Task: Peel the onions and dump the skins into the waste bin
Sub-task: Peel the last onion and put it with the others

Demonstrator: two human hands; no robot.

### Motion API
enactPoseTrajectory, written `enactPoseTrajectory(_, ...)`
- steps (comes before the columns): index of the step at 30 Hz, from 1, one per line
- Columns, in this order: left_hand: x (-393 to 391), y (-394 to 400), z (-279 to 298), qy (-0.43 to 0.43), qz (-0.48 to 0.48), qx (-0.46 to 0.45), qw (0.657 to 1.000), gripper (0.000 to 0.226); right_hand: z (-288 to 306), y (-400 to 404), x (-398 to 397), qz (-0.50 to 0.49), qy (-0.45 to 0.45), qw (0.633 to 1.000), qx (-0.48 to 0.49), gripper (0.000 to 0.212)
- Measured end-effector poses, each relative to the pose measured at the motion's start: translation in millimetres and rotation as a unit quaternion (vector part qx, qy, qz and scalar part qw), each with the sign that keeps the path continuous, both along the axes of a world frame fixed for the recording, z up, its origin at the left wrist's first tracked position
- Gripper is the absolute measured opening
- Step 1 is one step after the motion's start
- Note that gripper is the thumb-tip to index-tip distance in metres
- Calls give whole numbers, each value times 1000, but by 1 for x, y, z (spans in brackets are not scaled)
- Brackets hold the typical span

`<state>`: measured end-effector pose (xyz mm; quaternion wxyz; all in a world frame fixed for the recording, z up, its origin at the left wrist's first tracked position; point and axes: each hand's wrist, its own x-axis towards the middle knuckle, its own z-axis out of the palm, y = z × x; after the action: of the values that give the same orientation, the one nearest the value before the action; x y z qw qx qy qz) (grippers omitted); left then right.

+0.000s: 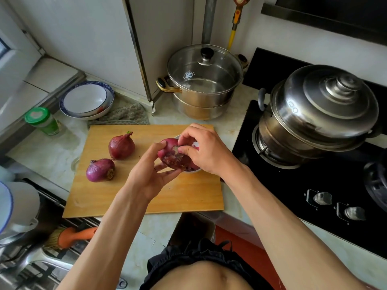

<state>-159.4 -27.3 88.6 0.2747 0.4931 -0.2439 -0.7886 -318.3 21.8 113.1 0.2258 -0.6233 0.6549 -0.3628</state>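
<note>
Red-purple skin is what both hands are working at, near the middle of the frame: the left hand (150,174) cups an onion (174,154) from below, fingers and thumb curled round it, holding it above the wooden cutting board (104,197). The right hand (206,149) comes in from the right, its thumb and forefinger pinched at a pale, scuffed patch on the onion's near face, where the outer layer looks to be lifting.

By my reading the peeling of this first onion is just getting going; most of its dry skin looks still on. The next move calls for a firm nip on the loose edge and a pull away from the bulb, while the left hand turns the onion to feed fresh skin to the fingers.

Two more onions wait on the board, left of centre: one upright with its tip up (121,146), one lying on its side (100,170) lower left of it. Both look unpeeled.

A small white bowl (191,170) sits just under the hands, mostly covered; something dark lies in it, possibly skins, but I cannot tell. No waste bin shows plainly. A dark shape at the bottom, below the counter edge, may be one, though it is too shadowed to say. The right fingertips hide how much skin is actually caught.
</note>
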Motion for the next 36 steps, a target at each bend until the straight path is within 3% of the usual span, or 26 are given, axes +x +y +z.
enactPoseTrajectory(23, -9, -3, 5, -4, 1, -9, 1000, 24, -17, -4, -7, -33, -16, 996, -78, 11)
enactPoseTrajectory(27, -10, -3, 4, -12, 11, -23, 1000, 19, -24, 0, -13, -114, -134, 984, -38, 15)
enactPoseTrajectory(31, -7, -5, 3, -15, 24, -19, 999, 16, -37, 0, -21, -162, -99, 982, 12, 14)
enactPoseTrajectory(36, -8, -4, 2, 5, 18, -32, 999, 17, -50, -7, -25, -140, -42, 987, 67, 14)
